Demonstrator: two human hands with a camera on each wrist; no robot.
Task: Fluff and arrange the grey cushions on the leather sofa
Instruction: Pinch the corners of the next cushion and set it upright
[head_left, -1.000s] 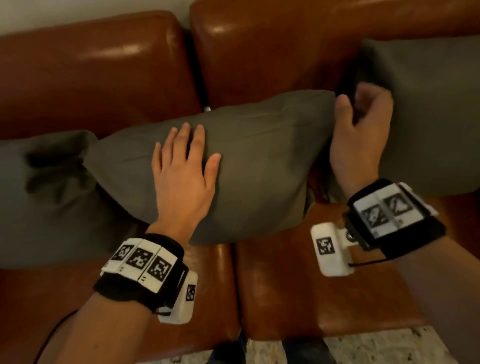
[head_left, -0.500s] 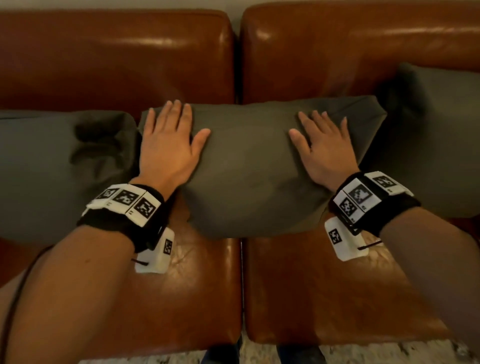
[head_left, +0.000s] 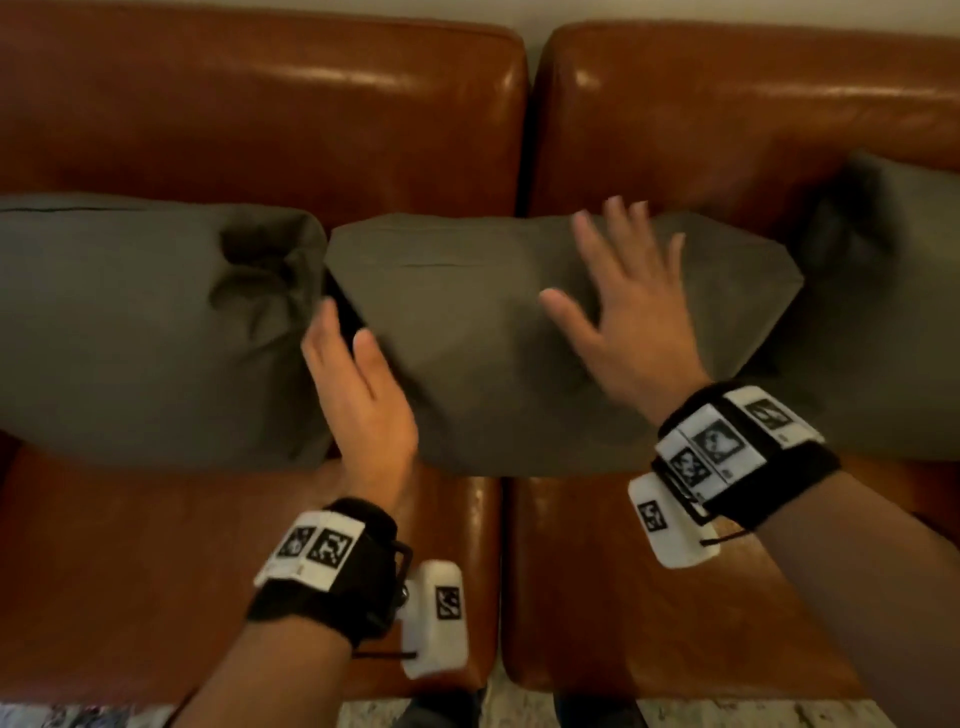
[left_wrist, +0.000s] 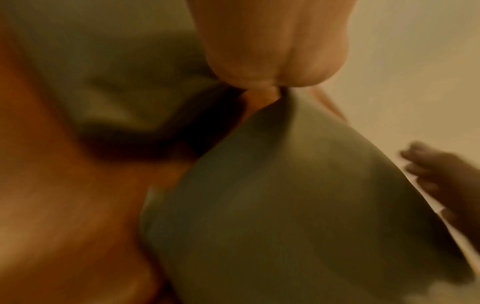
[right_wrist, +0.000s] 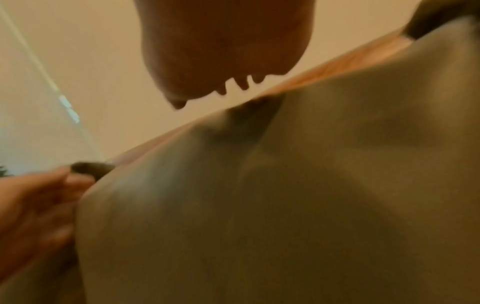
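Observation:
Three grey cushions lean on the brown leather sofa (head_left: 260, 119). The middle cushion (head_left: 483, 332) straddles the seam between the two seats. My left hand (head_left: 358, 384) is edge-on with straight fingers at that cushion's left end, in the gap beside the left cushion (head_left: 130, 322). My right hand (head_left: 623, 312) is spread flat and blurred over the middle cushion's right half. The right cushion (head_left: 893, 322) stands at the frame's right edge. In the left wrist view the middle cushion (left_wrist: 298, 205) fills the lower right. The right wrist view shows the same cushion (right_wrist: 285, 195) below my palm.
The sofa's two seat pads (head_left: 623, 597) lie bare in front of the cushions, with a seam between them. A strip of pale speckled floor (head_left: 727, 714) runs along the bottom edge. A light wall (right_wrist: 91, 51) rises behind the sofa back.
My left hand has slid off the middle cushion's top to its left end and turned edge-on. My right hand has lifted slightly and spread, blurred by motion. The middle cushion sits straighter.

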